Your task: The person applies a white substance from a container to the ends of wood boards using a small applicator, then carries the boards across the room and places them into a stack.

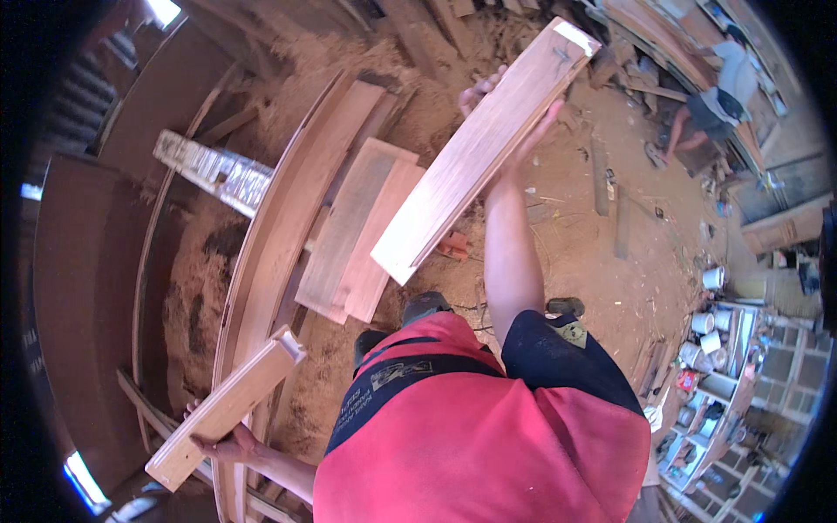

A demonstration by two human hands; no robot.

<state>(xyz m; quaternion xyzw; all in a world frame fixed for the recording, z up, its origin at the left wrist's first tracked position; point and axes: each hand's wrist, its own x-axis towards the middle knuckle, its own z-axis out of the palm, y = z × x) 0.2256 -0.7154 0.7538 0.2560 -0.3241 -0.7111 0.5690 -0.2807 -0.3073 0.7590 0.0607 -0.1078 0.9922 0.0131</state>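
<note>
My right hand is raised ahead of me, closed around a long, smooth wooden plank. The plank slants from near my chest up to the right, with a pale notched far end. At lower left my left hand grips a shorter wooden plank from beneath, its fingertips showing on the far side. A notch or groove shows at that piece's upper end. Between the two held planks lie flat boards, side by side, next to a long workpiece with a raised edge.
Sawdust and offcuts cover the floor. A pale slat sticks out left of the long workpiece. At upper right another person works by a bench. White buckets and cluttered shelves stand at the right.
</note>
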